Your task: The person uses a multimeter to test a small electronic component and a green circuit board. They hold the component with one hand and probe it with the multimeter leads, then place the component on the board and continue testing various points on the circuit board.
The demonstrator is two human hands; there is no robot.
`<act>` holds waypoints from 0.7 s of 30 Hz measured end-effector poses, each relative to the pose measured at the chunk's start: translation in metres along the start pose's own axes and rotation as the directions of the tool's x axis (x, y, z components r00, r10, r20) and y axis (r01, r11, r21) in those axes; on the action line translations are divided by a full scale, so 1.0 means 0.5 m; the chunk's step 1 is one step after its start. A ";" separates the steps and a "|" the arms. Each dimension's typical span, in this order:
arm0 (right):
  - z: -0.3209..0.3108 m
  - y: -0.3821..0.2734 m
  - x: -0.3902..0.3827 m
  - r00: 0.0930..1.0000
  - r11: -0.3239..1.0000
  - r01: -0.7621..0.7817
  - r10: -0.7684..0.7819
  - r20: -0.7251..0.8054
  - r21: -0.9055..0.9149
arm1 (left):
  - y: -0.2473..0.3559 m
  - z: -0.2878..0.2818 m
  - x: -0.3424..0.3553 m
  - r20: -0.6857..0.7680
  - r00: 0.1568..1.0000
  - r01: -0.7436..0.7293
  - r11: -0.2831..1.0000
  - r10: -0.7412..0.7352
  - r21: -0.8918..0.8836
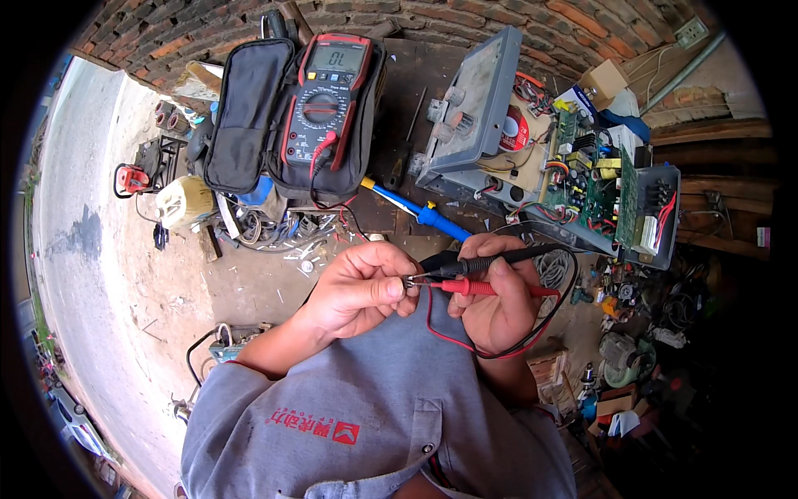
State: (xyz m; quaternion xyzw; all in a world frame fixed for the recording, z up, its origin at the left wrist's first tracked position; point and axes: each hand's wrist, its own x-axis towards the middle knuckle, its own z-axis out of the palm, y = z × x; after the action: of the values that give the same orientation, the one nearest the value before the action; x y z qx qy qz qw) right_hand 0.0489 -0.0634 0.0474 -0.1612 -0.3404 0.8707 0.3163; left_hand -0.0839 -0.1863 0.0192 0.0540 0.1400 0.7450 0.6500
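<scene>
Before the shirt [316, 382], left hand [366, 287] pinches a component [408, 282]; right hand [507, 301], facing, clasps probes [467, 287].

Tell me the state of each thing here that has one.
Red probe, held, tip at small part
Black probe, held, tip there too; contact too fine to confirm
Small part, pinched in left grip
Left grip, closed
Right grip, closed on both probes
Meter, on, display lit with a reading
Case, open
Machine, opened, circuit boards exposed
</scene>
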 end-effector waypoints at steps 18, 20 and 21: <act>-0.001 0.001 0.006 0.999 0.998 0.052 -0.052 0.017 -0.035 | 0.004 -0.003 -0.001 -0.028 0.999 0.027 0.997 -0.025 0.071; -0.003 0.001 0.006 0.998 0.998 0.056 -0.055 0.030 -0.034 | 0.003 -0.004 -0.002 -0.032 0.999 0.031 0.997 -0.028 0.073; -0.005 0.002 0.007 0.998 0.998 0.054 -0.053 0.030 -0.032 | 0.004 -0.003 -0.002 -0.034 0.999 0.032 0.997 -0.030 0.074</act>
State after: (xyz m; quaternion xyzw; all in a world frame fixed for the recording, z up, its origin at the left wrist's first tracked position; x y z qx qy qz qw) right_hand 0.0473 -0.0604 0.0449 -0.1445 -0.3631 0.8585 0.3320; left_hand -0.0862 -0.1879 0.0184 0.0637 0.1791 0.7298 0.6567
